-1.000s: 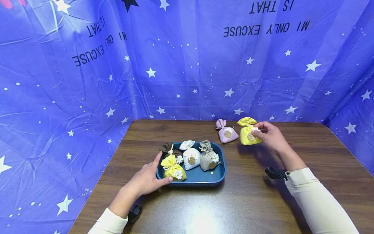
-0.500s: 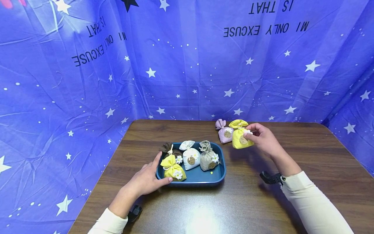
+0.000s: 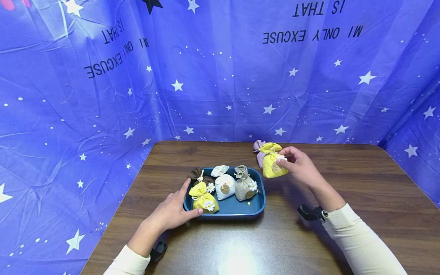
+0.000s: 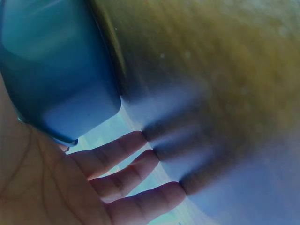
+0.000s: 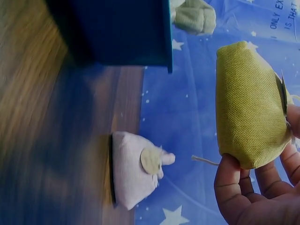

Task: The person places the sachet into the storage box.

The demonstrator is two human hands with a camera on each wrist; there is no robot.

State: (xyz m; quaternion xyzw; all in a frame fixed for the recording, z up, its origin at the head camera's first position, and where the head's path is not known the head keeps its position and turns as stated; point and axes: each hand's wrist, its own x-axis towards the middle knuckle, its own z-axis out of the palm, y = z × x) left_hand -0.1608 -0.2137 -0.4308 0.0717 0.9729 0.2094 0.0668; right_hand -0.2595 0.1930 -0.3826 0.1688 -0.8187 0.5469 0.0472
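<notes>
In the head view, my right hand (image 3: 298, 167) pinches a yellow drawstring sachet (image 3: 275, 168) with a white flower and round tag. It is held up off the table, as the right wrist view also shows. Behind it, partly hidden, a pink sachet (image 3: 258, 146) lies on the table. My left hand (image 3: 170, 209) rests at the left end of a blue tray (image 3: 237, 208), thumb on the front rim and index finger at the back left corner. In the left wrist view, the other fingers (image 4: 136, 201) stretch straight beside the tray.
The tray holds a brown sachet (image 3: 196, 173), another yellow sachet (image 3: 204, 196), a white sachet (image 3: 225, 185) and a grey-beige sachet (image 3: 245, 187). A small yellow bit (image 3: 249, 203) lies on the tray floor. A blue star-patterned curtain (image 3: 213, 76) surrounds the wooden table (image 3: 330, 236).
My right hand has moved left and slightly nearer with the yellow sachet, which now covers much of the pink one. The left hand and tray have stayed put.
</notes>
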